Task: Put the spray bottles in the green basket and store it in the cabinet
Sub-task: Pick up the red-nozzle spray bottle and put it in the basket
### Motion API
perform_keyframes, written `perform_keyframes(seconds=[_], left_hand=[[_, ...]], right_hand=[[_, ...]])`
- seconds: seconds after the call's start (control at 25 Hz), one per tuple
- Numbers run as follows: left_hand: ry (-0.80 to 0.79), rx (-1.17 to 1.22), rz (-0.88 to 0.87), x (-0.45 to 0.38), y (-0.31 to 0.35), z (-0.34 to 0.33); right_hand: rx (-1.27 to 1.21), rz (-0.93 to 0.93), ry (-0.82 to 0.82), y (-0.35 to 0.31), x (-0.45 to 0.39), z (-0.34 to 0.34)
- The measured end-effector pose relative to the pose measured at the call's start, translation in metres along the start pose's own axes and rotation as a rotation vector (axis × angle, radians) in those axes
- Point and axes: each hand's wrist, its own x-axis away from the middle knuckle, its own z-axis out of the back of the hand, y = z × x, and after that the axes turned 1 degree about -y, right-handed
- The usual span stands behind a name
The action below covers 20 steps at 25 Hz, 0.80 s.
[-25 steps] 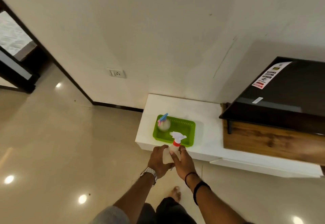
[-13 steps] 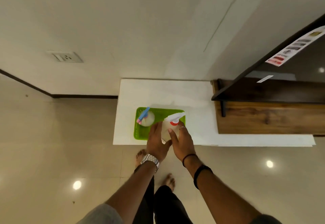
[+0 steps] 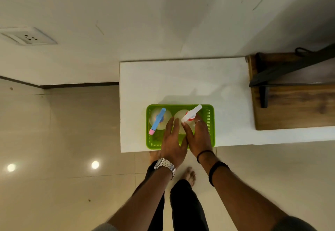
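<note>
The green basket (image 3: 211, 121) sits at the near edge of the white table (image 3: 181, 82) and contains two upright spray bottles. The blue-trigger bottle (image 3: 158, 120) stands in the left half, free of both hands. The white-trigger bottle (image 3: 190, 114) stands in the right half, with the left hand (image 3: 173, 140) and right hand (image 3: 199, 136) each closing a grip around its body.
</note>
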Motion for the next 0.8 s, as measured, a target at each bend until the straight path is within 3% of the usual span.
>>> perform_keyframes(seconds=[0.6, 0.8], left_hand=[[-0.166, 0.007, 0.058, 0.001, -0.021, -0.005], [-0.326, -0.228, 0.112, 0.049, -0.015, 0.022]], right_hand=[[-0.113, -0.206, 0.042, -0.001, -0.003, -0.016], [0.109, -0.339, -0.056, -0.025, 0.069, 0.019]])
